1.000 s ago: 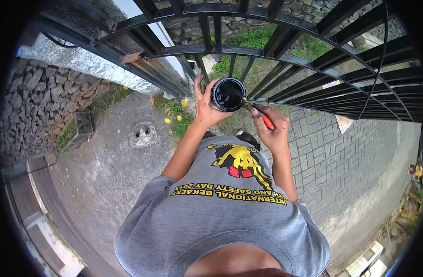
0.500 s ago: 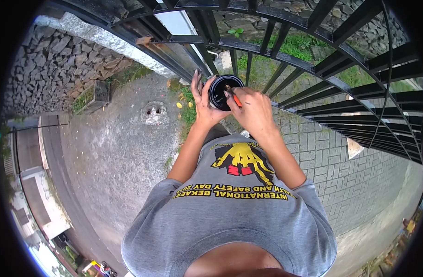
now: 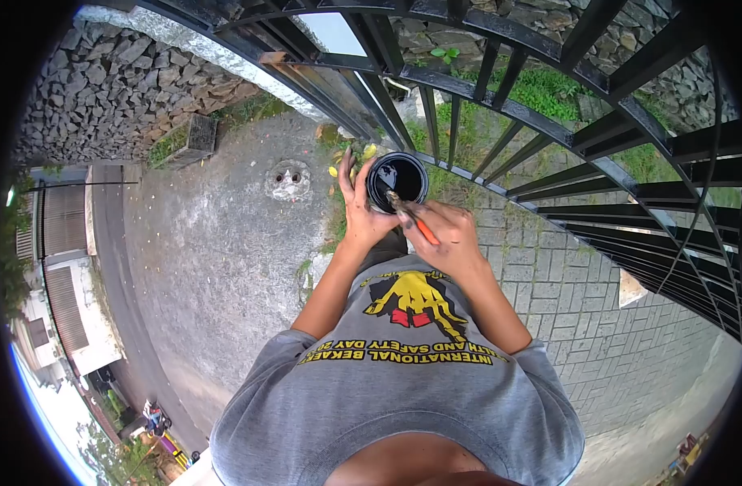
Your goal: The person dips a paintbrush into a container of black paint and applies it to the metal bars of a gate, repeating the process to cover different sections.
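My left hand (image 3: 361, 202) is wrapped round the left side of a paint can (image 3: 424, 193), its fingers smudged dark. Black, glossy paint (image 3: 405, 172) shows inside the round opening. In my right hand (image 3: 452, 239) is a paintbrush (image 3: 425, 229) with an orange handle, gripped between thumb and fingers. The brush's head lies over the near rim of the can, tilted down toward the paint. Both hands are in front of my grey shirt, close to the gate.
A black metal gate (image 3: 500, 101) with many bars curves across the top and right. Concrete ground (image 3: 217, 243) lies left, paving blocks (image 3: 565, 279) right. A stone wall (image 3: 120, 85) and a block planter (image 3: 194, 139) stand at upper left.
The brush has moved from over the can's middle to its near rim, and its handle shows more. My right hand has shifted down with it. The view has turned slightly.
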Demonstrator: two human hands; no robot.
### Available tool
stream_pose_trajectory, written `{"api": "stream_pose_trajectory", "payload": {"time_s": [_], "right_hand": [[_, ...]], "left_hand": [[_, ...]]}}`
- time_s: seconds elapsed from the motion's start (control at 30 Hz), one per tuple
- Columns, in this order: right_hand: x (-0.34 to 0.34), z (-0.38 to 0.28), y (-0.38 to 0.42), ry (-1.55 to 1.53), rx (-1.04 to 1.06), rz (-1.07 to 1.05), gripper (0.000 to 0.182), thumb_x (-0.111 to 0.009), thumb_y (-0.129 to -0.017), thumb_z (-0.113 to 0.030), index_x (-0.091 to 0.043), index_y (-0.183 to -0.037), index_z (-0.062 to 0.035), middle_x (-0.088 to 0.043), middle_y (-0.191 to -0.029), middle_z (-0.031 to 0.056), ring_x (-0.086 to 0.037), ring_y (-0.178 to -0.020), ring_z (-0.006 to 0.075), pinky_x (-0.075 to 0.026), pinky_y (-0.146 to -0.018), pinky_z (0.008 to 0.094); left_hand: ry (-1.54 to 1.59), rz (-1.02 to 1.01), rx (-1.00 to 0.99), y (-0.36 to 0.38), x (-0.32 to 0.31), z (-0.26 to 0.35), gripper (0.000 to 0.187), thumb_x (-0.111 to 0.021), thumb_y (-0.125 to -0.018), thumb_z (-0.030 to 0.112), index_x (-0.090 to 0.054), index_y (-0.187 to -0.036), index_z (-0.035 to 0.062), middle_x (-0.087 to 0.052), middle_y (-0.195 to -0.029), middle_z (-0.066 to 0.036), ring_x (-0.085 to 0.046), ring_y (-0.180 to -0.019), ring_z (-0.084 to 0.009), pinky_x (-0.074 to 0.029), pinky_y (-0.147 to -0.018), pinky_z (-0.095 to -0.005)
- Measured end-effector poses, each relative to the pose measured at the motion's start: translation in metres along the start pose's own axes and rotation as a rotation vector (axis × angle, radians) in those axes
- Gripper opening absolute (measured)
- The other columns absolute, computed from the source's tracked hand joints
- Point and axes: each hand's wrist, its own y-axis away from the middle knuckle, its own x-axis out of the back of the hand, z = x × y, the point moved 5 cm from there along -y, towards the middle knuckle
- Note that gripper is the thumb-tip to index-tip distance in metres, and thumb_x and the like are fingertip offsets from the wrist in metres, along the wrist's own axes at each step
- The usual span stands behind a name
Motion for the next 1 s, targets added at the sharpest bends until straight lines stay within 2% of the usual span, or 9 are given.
{"api": "stream_pose_trajectory", "payload": {"time_s": [0.07, 0.2, 0.3, 0.33, 0.57, 0.7, 0.73, 0.83, 1.0], "right_hand": [[0.001, 0.002, 0.005, -0.108, -0.076, 0.067, 0.015, -0.076, -0.083, -0.009, -0.074, -0.097, -0.0026, -0.069, -0.079, 0.0137, -0.069, -0.065, 0.0339, -0.055, -0.058, 0.0418], [0.0, 0.015, 0.001, -0.136, -0.165, 0.162, 0.01, -0.074, -0.087, -0.012, -0.072, -0.087, -0.0015, -0.069, -0.074, 0.0144, -0.066, -0.059, 0.0371, -0.053, -0.056, 0.0439], [-0.012, 0.022, -0.001, -0.092, -0.134, -0.022, 0.015, -0.072, -0.089, -0.015, -0.07, -0.084, -0.001, -0.07, -0.077, 0.0156, -0.067, -0.061, 0.0389, -0.054, -0.056, 0.0449], [-0.012, 0.019, -0.001, -0.15, -0.15, 0.053, 0.019, -0.07, -0.09, -0.018, -0.069, -0.083, -0.0009, -0.071, -0.078, 0.0167, -0.067, -0.062, 0.0407, -0.054, -0.056, 0.0461], [-0.036, 0.029, 0.008, -0.114, -0.19, -0.094, 0.013, -0.072, -0.089, -0.013, -0.071, -0.089, -0.0007, -0.067, -0.075, 0.0171, -0.066, -0.064, 0.0389, -0.052, -0.057, 0.0441], [-0.039, 0.034, 0.016, -0.167, -0.148, 0.017, 0.013, -0.072, -0.09, -0.014, -0.074, -0.093, -0.0012, -0.068, -0.076, 0.0158, -0.068, -0.065, 0.0368, -0.053, -0.057, 0.0433], [-0.039, 0.036, 0.017, -0.104, -0.126, -0.055, 0.013, -0.073, -0.09, -0.012, -0.075, -0.097, -0.0015, -0.069, -0.078, 0.0159, -0.068, -0.065, 0.0359, -0.053, -0.058, 0.0426], [-0.042, 0.042, 0.024, -0.189, -0.179, 0.097, 0.012, -0.073, -0.088, -0.008, -0.075, -0.097, -0.0004, -0.069, -0.079, 0.016, -0.068, -0.064, 0.0354, -0.054, -0.058, 0.0415], [-0.044, 0.043, 0.034, -0.111, -0.101, 0.127, 0.011, -0.074, -0.086, -0.004, -0.074, -0.095, 0.0019, -0.068, -0.077, 0.0151, -0.067, -0.063, 0.0349, -0.053, -0.058, 0.041]], "left_hand": [[-0.025, -0.011, 0.02, 0.003, 0.003, 0.002, 0.115, -0.1, -0.045, 0.023, -0.05, -0.147, 0.0122, -0.023, -0.161, -0.026, -0.039, -0.142, -0.0502, -0.04, -0.117, -0.0582], [-0.045, -0.01, 0.025, 0.011, 0.005, 0.002, 0.114, -0.099, -0.045, 0.02, -0.05, -0.148, 0.014, -0.022, -0.161, -0.025, -0.039, -0.143, -0.0504, -0.04, -0.117, -0.0586], [-0.061, 0.004, -0.001, 0.019, 0.011, 0.001, 0.114, -0.098, -0.045, 0.019, -0.05, -0.148, 0.0143, -0.023, -0.161, -0.025, -0.039, -0.143, -0.0501, -0.041, -0.116, -0.0583], [-0.089, -0.009, 0.001, 0.021, 0.013, 0.001, 0.115, -0.098, -0.045, 0.019, -0.049, -0.148, 0.0145, -0.023, -0.161, -0.025, -0.04, -0.143, -0.05, -0.042, -0.116, -0.0581], [-0.21, 0.012, 0.051, 0.028, 0.024, -0.002, 0.111, -0.1, -0.051, 0.028, -0.048, -0.148, 0.0133, -0.027, -0.158, -0.028, -0.032, -0.148, -0.0499, -0.041, -0.116, -0.0597], [-0.186, -0.018, 0.065, 0.03, 0.022, -0.01, 0.113, -0.101, -0.051, 0.034, -0.047, -0.147, 0.0127, -0.027, -0.158, -0.03, -0.029, -0.149, -0.0511, -0.037, -0.118, -0.0608], [-0.195, -0.031, 0.062, 0.03, 0.021, -0.011, 0.113, -0.101, -0.051, 0.033, -0.047, -0.148, 0.0127, -0.026, -0.159, -0.031, -0.028, -0.15, -0.0516, -0.037, -0.118, -0.061], [-0.167, -0.055, 0.055, 0.028, 0.017, -0.016, 0.112, -0.1, -0.051, 0.031, -0.047, -0.148, 0.0126, -0.026, -0.159, -0.031, -0.029, -0.149, -0.052, -0.039, -0.117, -0.0609], [-0.119, -0.077, 0.077, 0.029, 0.012, -0.021, 0.111, -0.098, -0.051, 0.028, -0.047, -0.148, 0.0114, -0.027, -0.159, -0.03, -0.032, -0.148, -0.0513, -0.04, -0.116, -0.0593]]}}
